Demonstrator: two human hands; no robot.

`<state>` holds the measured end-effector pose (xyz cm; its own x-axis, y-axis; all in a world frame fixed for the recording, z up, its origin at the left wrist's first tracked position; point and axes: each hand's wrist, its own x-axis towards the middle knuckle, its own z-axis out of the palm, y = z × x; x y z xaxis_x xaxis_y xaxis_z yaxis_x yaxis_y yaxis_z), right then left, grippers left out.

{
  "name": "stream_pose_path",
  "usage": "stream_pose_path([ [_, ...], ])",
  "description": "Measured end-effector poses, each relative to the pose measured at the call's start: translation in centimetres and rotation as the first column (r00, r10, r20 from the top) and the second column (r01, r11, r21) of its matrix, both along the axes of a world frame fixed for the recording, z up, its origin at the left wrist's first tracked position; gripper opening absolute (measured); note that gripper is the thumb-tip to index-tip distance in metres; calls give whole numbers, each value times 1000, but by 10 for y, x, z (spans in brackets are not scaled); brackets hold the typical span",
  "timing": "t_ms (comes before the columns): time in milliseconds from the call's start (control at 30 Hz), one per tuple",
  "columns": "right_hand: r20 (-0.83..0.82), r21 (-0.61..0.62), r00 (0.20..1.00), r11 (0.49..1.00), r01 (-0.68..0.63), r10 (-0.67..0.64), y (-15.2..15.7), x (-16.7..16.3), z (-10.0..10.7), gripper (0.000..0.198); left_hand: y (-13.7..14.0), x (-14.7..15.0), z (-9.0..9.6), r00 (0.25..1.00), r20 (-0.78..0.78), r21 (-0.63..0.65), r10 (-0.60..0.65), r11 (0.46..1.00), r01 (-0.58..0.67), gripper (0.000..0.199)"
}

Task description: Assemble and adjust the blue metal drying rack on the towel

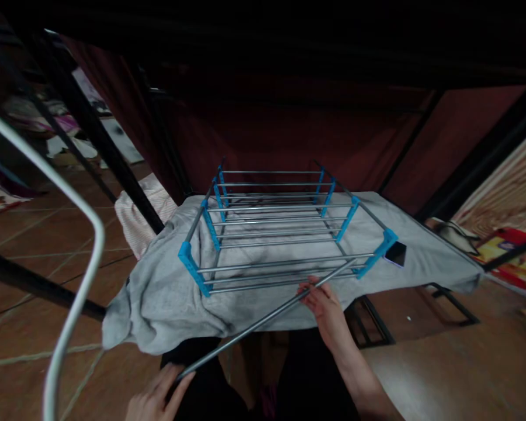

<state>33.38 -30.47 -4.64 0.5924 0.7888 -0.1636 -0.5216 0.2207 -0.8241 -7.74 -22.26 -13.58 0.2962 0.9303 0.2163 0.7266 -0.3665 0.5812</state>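
Note:
A long grey metal tube (263,320) slants up from lower left to the right across my lap. My left hand (160,393) is closed around its lower end. Further up, my right hand (322,298) grips it with the fingers, and its far end reaches the front right of the rack. That rack (284,235) of grey metal rods and blue plastic brackets stands in front of me. Its front left blue bracket (194,270) and front right blue bracket (377,252) are joined by several rods. Whether the tube's far end touches the rack, I cannot tell.
A grey cloth (158,298) covers the surface under the rack. Right of the rack lies a phone (395,254). Black posts (100,140) frame both sides, and a white curved tube (97,234) stands at the left. Behind hangs a dark red curtain (263,134).

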Motion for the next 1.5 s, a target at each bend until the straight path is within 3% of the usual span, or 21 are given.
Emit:
stream_pose_path([
  [133, 11, -26, 986, 985, 169, -169, -17, 43, -17, 28, 25, 6, 3, 981, -168, 216, -96, 968, 132, 43],
  [267, -44, -45, 973, 974, 223, -225, -33, 77, -40, 36, 43, 20, 5, 927, -299, 409, -226, 847, 339, 43],
  [367, -105, -74, 960, 965, 251, -258, -35, 89, -54, 41, 48, 38, 8, 886, -345, 475, -311, 756, 450, 37],
  [500, -138, -108, 945, 953, 283, -296, -30, 91, -68, 46, 44, 71, 13, 847, -335, 479, -413, 700, 531, 33],
  [767, -171, -124, 957, 968, 216, -235, -19, 93, -84, 32, 38, 116, 18, 834, -391, 498, -390, 673, 547, 36],
  [900, -174, -232, 968, 963, 139, -181, -9, 92, -91, 29, 45, 113, 12, 840, -414, 496, -351, 687, 531, 33],
  [1100, -136, -351, 963, 920, 175, -235, 1, 84, -106, 33, 57, 101, -1, 827, -449, 437, -338, 725, 533, 32],
  [1500, -154, -238, 960, 951, 196, -236, -21, 98, -94, 25, 52, 111, -17, 835, -366, 423, -410, 726, 542, 33],
])
